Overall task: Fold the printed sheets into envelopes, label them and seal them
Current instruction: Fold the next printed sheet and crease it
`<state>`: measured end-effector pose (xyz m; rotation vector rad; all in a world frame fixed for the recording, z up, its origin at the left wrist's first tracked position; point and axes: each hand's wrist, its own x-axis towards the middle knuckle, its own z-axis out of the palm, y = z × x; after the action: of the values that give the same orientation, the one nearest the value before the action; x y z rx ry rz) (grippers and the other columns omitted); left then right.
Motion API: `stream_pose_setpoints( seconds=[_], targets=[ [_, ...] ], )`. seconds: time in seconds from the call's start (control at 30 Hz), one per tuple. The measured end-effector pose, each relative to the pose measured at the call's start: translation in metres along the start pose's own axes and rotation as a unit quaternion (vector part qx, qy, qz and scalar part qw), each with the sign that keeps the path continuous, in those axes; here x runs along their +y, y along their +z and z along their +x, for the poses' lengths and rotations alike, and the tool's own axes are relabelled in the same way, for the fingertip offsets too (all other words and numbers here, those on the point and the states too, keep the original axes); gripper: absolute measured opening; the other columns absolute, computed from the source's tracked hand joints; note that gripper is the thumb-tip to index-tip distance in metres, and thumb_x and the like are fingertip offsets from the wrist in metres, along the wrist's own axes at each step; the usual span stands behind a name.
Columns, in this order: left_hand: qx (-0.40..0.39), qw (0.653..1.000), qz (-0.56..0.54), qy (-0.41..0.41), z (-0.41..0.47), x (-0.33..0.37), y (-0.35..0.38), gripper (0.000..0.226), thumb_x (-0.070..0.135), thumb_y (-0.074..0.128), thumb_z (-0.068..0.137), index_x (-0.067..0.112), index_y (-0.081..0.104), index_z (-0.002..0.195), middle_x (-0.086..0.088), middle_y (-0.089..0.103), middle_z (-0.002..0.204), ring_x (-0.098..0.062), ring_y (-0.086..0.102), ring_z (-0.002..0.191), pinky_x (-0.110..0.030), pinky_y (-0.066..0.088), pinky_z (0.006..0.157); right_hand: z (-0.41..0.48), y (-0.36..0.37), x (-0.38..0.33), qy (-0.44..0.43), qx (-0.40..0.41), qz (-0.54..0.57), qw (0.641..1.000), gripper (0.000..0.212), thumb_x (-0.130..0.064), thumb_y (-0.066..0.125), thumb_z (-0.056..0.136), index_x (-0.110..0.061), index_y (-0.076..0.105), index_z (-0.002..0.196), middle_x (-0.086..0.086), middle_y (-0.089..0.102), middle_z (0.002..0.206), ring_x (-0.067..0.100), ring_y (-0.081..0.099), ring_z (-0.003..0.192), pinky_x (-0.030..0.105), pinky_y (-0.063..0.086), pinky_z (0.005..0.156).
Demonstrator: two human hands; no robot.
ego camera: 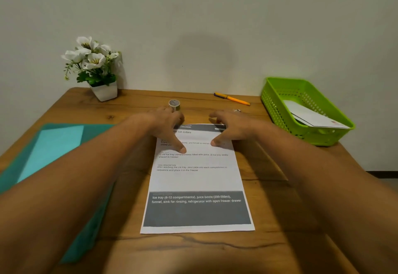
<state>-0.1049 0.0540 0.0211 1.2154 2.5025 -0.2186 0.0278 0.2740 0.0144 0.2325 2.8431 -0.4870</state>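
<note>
A printed sheet (197, 179) lies flat and lengthwise on the wooden table (280, 209), its dark banner nearest me. My left hand (167, 126) covers the sheet's far left corner, thumb pressed down on the text. My right hand (231, 126) covers the far right corner, thumb also on the paper and fingers curled at the top edge. Whether the fingers pinch the edge is hidden. A small roll of tape (174, 104) stands just beyond my left hand. An orange pen (232, 98) lies at the back of the table.
A green plastic basket (280, 105) at the right holds a white envelope (314, 115). A teal folder (53, 151) with a lighter sheet lies at the left edge. A potted white flower (94, 66) stands at the back left against the wall.
</note>
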Motion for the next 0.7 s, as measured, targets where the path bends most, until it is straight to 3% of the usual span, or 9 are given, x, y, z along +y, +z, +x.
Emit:
stream_pose_setpoints(
  seconds=[0.1,0.23,0.33,0.43,0.5,0.6,0.7],
  targets=[
    [-0.001,1.0,-0.01,0.001,-0.002,0.003,-0.001,0.107,0.081,0.081,0.054,0.028,0.043,0.139,0.0,0.054,0.129,-0.02,0.049,0.115,-0.045,0.049,0.105,0.001,-0.003,-0.008,0.013,-0.021,0.042,0.999,0.093,-0.042,0.089,0.077,-0.023,0.04,0.154,0.003,0.052,0.145,0.024,0.056,0.125,0.038,0.051,0.1],
    [0.031,0.999,-0.013,0.016,-0.007,0.006,0.0,0.095,0.078,0.084,0.054,0.03,0.044,0.126,0.003,0.052,0.119,-0.018,0.05,0.107,-0.04,0.051,0.097,0.001,-0.004,-0.014,0.007,-0.012,0.028,1.0,0.057,-0.038,0.092,0.074,-0.025,0.055,0.115,-0.003,0.062,0.114,0.022,0.061,0.106,0.03,0.049,0.072],
    [0.08,0.995,-0.051,0.031,-0.014,0.011,0.004,0.087,0.067,0.088,0.06,0.033,0.042,0.125,0.007,0.061,0.118,-0.016,0.058,0.105,-0.043,0.054,0.096,-0.008,-0.002,-0.022,-0.011,0.041,0.011,0.999,0.052,-0.036,0.091,0.072,-0.025,0.057,0.11,-0.005,0.064,0.107,0.019,0.061,0.099,0.037,0.052,0.077],
    [0.182,0.98,-0.064,0.04,-0.021,0.023,0.009,0.079,0.054,0.086,0.072,0.034,0.044,0.136,0.012,0.065,0.125,-0.015,0.058,0.116,-0.047,0.042,0.106,-0.014,-0.003,-0.033,-0.044,0.107,-0.061,0.991,0.042,-0.038,0.083,0.074,-0.028,0.058,0.106,-0.009,0.065,0.103,0.018,0.058,0.096,0.039,0.042,0.083],
    [0.243,0.968,-0.047,0.045,-0.026,0.031,0.009,0.063,0.047,0.082,0.079,0.035,0.049,0.133,0.015,0.067,0.118,-0.014,0.059,0.113,-0.046,0.04,0.106,-0.018,-0.004,-0.041,-0.064,0.131,-0.089,0.985,0.031,-0.034,0.078,0.078,-0.029,0.058,0.101,-0.011,0.063,0.095,0.017,0.056,0.093,0.04,0.038,0.087],
    [0.305,0.951,0.003,0.057,-0.034,0.043,0.009,0.032,0.041,0.073,0.089,0.035,0.059,0.117,0.013,0.065,0.098,-0.017,0.06,0.098,-0.044,0.046,0.093,-0.026,0.001,-0.055,-0.079,0.171,-0.107,0.976,0.018,-0.024,0.068,0.084,-0.032,0.061,0.098,-0.012,0.066,0.09,0.019,0.061,0.094,0.045,0.041,0.096],
    [0.339,0.938,0.016,0.073,-0.041,0.05,0.016,0.022,0.033,0.07,0.089,0.032,0.064,0.11,0.008,0.068,0.094,-0.021,0.065,0.086,-0.04,0.056,0.074,-0.035,0.014,-0.065,-0.089,0.209,-0.125,0.966,0.027,-0.015,0.062,0.086,-0.034,0.062,0.104,-0.009,0.071,0.096,0.021,0.062,0.096,0.046,0.043,0.095]
  ],
)
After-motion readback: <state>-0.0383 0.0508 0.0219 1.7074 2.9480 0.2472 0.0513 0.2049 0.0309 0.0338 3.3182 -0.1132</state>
